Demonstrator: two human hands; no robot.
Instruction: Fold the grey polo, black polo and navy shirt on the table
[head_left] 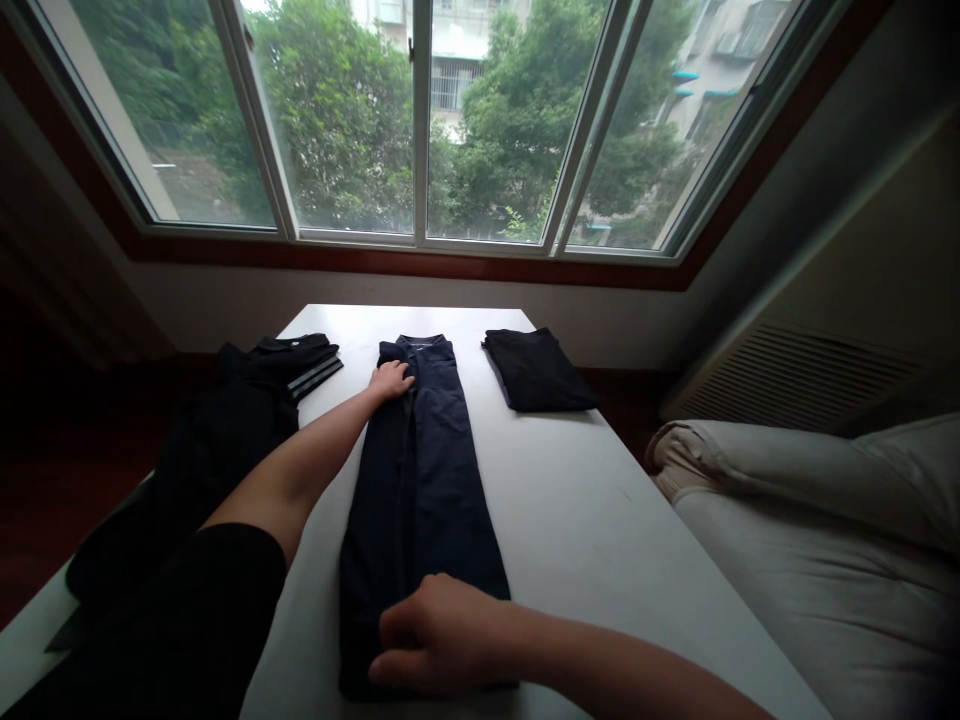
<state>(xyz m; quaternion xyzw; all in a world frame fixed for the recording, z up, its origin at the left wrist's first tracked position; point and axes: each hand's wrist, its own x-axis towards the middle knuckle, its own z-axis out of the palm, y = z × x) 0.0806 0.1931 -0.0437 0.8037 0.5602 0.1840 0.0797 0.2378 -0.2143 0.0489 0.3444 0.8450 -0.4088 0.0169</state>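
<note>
Dark navy trousers [442,450], folded lengthwise, lie on the white table [570,500], with the waistband toward the window and the leg ends toward me. My left hand [391,380] rests open on the left side near the waistband, fingers spread over the cloth. Down at the leg ends, my right hand [446,635] is closed, thumb and fingers curled in at the fabric. Its fingertips are partly hidden, so how much cloth they hold is unclear.
A folded black garment [538,370] sits at the table's far right. Along the left side lies a heap of black clothes [217,450], one with grey stripes, partly behind my left arm. A pale sofa [810,520] stands on the right; beyond the table is a window [420,130].
</note>
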